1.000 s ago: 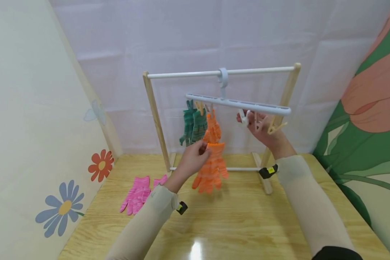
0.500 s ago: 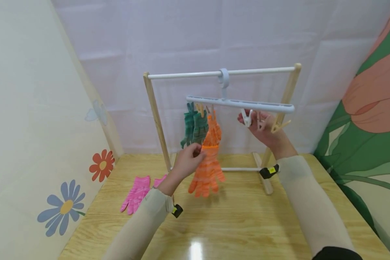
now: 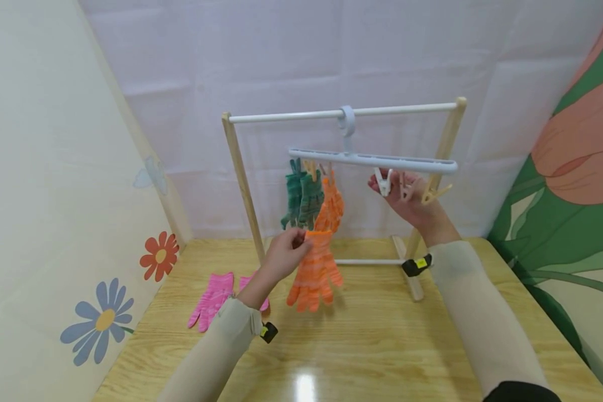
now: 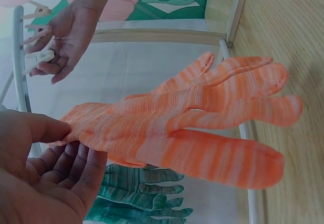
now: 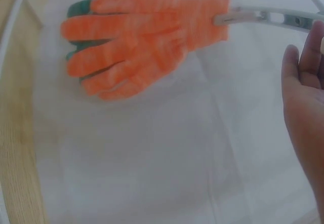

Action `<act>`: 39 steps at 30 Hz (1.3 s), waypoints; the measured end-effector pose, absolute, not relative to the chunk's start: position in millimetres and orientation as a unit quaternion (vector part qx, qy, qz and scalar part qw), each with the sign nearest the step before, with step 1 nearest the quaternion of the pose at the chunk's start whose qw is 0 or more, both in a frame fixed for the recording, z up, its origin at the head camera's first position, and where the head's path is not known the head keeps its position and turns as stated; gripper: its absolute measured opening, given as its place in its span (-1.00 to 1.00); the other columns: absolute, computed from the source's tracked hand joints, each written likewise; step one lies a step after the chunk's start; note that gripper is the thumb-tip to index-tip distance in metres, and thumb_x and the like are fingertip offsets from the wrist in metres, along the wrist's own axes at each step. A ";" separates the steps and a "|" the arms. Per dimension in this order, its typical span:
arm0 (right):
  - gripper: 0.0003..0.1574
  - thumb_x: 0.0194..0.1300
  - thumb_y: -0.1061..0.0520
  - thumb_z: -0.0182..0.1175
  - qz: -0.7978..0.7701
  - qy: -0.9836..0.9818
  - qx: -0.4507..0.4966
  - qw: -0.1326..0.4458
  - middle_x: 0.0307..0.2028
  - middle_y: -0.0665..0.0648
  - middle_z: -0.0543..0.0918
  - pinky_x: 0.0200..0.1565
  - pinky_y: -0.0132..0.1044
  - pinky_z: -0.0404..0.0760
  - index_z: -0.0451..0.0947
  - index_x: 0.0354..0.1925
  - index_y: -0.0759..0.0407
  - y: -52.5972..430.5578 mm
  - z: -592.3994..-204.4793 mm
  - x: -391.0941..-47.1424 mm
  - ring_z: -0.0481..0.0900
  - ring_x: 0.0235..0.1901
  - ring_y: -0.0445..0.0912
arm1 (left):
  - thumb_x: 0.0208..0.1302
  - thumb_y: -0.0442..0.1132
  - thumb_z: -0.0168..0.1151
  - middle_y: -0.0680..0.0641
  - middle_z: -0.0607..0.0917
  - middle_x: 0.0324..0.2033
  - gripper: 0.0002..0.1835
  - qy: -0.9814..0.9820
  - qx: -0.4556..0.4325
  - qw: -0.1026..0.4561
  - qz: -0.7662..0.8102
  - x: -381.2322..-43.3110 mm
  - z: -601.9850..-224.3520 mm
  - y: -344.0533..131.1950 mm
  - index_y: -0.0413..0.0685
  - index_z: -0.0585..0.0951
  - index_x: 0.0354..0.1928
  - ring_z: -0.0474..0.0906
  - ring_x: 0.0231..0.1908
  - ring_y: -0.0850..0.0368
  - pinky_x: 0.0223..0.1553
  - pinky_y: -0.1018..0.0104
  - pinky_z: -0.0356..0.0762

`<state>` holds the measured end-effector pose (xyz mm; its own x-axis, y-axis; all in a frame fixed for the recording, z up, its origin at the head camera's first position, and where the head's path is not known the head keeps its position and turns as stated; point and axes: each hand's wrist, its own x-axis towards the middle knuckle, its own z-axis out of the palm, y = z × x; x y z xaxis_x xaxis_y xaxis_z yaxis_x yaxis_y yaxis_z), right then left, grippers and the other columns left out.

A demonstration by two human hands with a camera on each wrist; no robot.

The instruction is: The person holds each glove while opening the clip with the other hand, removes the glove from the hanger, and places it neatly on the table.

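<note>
My left hand [image 3: 283,255] pinches the cuff of an orange striped glove [image 3: 315,273] between thumb and fingers; its own fingers point downward. Another orange glove [image 3: 330,206] hangs behind it from a clip on the light blue hanger [image 3: 397,162]. My right hand [image 3: 407,204] is raised under the hanger's right end, fingers loosely bent, behind a white clip [image 3: 383,183], a pink clip [image 3: 406,188] and a yellow clip [image 3: 434,194]. In the left wrist view its fingers are close to the white clip [image 4: 43,57]; whether they touch it is unclear.
Two green gloves [image 3: 301,198] hang at the hanger's left end. The hanger tilts down rightward from the white rod [image 3: 291,115] of a wooden-legged rack. Pink gloves [image 3: 213,296] lie on the wooden table [image 3: 372,340], partly behind the left forearm.
My left hand has moved left and slightly down with the orange glove. The hanger's right end has risen a little. My right hand has barely moved.
</note>
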<state>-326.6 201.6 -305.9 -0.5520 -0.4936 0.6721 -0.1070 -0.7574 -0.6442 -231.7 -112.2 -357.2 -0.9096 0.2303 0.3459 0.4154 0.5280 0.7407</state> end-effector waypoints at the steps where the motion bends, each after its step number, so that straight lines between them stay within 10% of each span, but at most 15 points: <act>1: -0.70 0.21 0.50 0.05 -0.818 0.322 -0.461 0.124 0.02 0.19 0.69 0.36 -0.11 0.29 0.66 -0.17 0.39 202.0 -306.5 -327.0 0.62 0.08 0.05 | 0.44 -0.18 0.25 -0.04 0.64 -0.35 -0.85 -0.867 -0.184 0.101 -0.451 -231.1 -357.7 -112.4 -0.13 0.60 -0.16 0.46 -0.39 0.15 -0.33 0.28 0.49; 13: -0.80 0.43 0.32 0.15 -0.815 0.344 -0.452 0.115 0.02 0.17 0.69 0.34 -0.12 0.35 0.68 -0.07 0.33 201.0 -304.2 -326.7 0.60 0.09 0.04 | 0.42 -0.20 0.27 -0.02 0.63 -0.39 -0.86 -0.857 -0.167 0.082 -0.480 -225.3 -364.7 -116.3 -0.13 0.60 -0.16 0.45 -0.43 0.16 -0.36 0.31 0.47; 39: -0.68 0.15 0.59 0.05 -0.819 0.310 -0.456 0.162 0.05 0.25 0.63 0.40 -0.07 0.27 0.63 -0.16 0.49 203.9 -301.7 -321.5 0.57 0.11 0.10 | 0.43 -0.25 0.23 -0.03 0.60 -0.38 -0.84 -0.824 -0.105 0.018 -0.557 -219.8 -389.5 -140.0 -0.23 0.57 -0.10 0.50 -0.41 0.17 -0.31 0.28 0.57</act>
